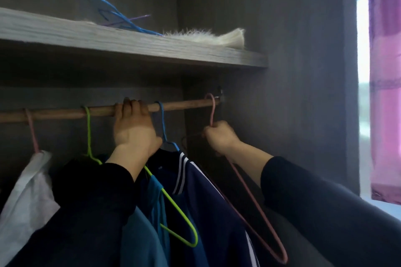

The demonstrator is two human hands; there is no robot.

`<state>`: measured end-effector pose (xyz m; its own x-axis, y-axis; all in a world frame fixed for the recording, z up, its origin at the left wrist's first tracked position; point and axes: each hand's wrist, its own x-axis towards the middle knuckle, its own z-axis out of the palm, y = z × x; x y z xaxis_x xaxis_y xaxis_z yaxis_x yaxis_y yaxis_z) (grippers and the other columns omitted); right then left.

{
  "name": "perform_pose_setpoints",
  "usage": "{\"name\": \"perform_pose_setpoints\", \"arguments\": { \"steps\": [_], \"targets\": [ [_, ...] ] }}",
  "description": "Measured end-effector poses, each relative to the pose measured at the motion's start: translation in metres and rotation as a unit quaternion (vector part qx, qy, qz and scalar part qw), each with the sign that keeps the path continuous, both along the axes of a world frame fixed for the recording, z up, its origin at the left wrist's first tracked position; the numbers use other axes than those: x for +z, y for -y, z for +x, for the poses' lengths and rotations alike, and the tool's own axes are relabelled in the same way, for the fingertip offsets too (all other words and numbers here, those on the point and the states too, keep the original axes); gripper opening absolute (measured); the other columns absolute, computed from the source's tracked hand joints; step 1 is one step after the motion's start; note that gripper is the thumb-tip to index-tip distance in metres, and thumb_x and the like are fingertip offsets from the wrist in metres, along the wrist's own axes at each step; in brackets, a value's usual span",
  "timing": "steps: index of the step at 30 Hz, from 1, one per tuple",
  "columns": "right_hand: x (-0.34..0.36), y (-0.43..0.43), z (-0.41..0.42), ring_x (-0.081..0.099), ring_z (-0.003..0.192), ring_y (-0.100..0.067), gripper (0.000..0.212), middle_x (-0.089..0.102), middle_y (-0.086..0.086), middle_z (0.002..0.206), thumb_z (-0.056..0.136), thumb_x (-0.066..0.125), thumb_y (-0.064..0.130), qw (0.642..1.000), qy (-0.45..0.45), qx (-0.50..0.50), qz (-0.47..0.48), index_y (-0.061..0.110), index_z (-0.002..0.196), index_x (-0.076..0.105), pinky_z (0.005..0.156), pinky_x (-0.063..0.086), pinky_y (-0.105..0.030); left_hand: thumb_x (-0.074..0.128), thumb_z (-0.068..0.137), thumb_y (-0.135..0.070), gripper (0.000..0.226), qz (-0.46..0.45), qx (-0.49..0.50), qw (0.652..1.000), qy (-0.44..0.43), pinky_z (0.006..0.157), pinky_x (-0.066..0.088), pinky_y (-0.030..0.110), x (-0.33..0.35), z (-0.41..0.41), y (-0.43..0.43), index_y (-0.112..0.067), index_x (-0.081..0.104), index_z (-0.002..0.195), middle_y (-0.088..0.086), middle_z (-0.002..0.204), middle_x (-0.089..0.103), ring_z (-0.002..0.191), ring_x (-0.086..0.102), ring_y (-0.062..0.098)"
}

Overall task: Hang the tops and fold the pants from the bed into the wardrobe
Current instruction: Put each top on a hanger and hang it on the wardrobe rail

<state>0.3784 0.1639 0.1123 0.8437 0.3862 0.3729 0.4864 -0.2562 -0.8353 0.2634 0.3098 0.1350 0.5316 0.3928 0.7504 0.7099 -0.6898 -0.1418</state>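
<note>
Left hand (133, 123) is gripping rod (184, 104); right hand (220, 136), at its 3 o'clock, is gripping pink hanger (213, 112).

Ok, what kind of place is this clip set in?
Most likely a bedroom, facing a grey wardrobe: a brown wooden rail carries a navy striped top on a blue wire hanger, a grey wooden shelf sits above, and a pink curtain hangs beside a window.

I can't read any txt, label, brand or no. anywhere in my view. Only candidate: a small pale speck (160, 167) nr the collar of the navy top (201, 197). It's too small & blurred for me to tell if it's print.
</note>
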Motion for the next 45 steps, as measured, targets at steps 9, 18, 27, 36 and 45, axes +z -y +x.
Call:
{"name": "perform_pose_setpoints", "arguments": {
  "steps": [9, 18, 27, 36, 45],
  "targets": [
    [-0.044, 0.107, -0.061, 0.04, 0.043, -0.015, 0.016, 0.049, -0.005, 0.062, 0.09, 0.05, 0.014, 0.996, -0.077, 0.026, 0.043, 0.011, 0.078, 0.06, 0.035, 0.028, -0.017, 0.056, 0.087, -0.029, 0.072, -0.111, -0.201, 0.965, 0.125, 0.119, 0.0, 0.044, -0.038, 0.004, 0.074, -0.001, 0.026, 0.146, 0.019, 0.153, 0.028, 0.143, 0.021, 0.032],
    [-0.112, 0.279, -0.184, 0.048, 0.046, -0.015, 0.02, 0.055, -0.003, 0.061, 0.092, 0.053, 0.014, 0.992, -0.107, 0.024, -0.056, 0.0, 0.093, 0.067, 0.041, 0.036, -0.02, 0.047, 0.083, -0.005, 0.04, -0.173, -0.502, 0.811, 0.245, 0.109, 0.034, 0.039, -0.131, -0.055, 0.232, -0.006, 0.056, 0.122, 0.012, 0.133, 0.053, 0.131, 0.04, 0.028],
    [-0.239, 0.505, -0.376, 0.051, 0.048, -0.014, 0.012, 0.058, -0.007, 0.065, 0.096, 0.053, 0.013, 0.957, -0.243, -0.136, -0.085, 0.008, 0.093, 0.063, 0.042, 0.037, -0.023, 0.048, 0.082, -0.003, 0.035, -0.337, -0.611, 0.713, 0.068, 0.095, 0.036, 0.037, -0.285, -0.166, 0.483, -0.009, 0.057, 0.115, 0.013, 0.12, 0.055, 0.116, 0.045, 0.029],
    [-0.317, 0.678, -0.579, 0.053, 0.05, -0.012, 0.024, 0.06, -0.006, 0.07, 0.092, 0.054, 0.015, 0.853, -0.35, -0.384, -0.048, -0.005, 0.103, 0.062, 0.042, 0.039, -0.02, 0.051, 0.085, -0.004, 0.037, -0.337, -0.737, 0.555, -0.189, 0.1, 0.039, 0.039, -0.381, -0.312, 0.713, -0.011, 0.057, 0.12, 0.009, 0.125, 0.057, 0.12, 0.046, 0.027],
    [-0.365, 0.768, -0.752, 0.054, 0.054, -0.017, 0.018, 0.063, -0.007, 0.069, 0.093, 0.054, 0.018, 0.665, -0.375, -0.642, 0.073, 0.004, 0.098, 0.064, 0.055, 0.044, -0.03, 0.054, 0.081, -0.002, 0.04, -0.237, -0.834, 0.367, -0.336, 0.1, 0.036, 0.037, -0.432, -0.445, 0.867, -0.007, 0.059, 0.12, 0.013, 0.121, 0.059, 0.116, 0.048, 0.031]
  ]
}}
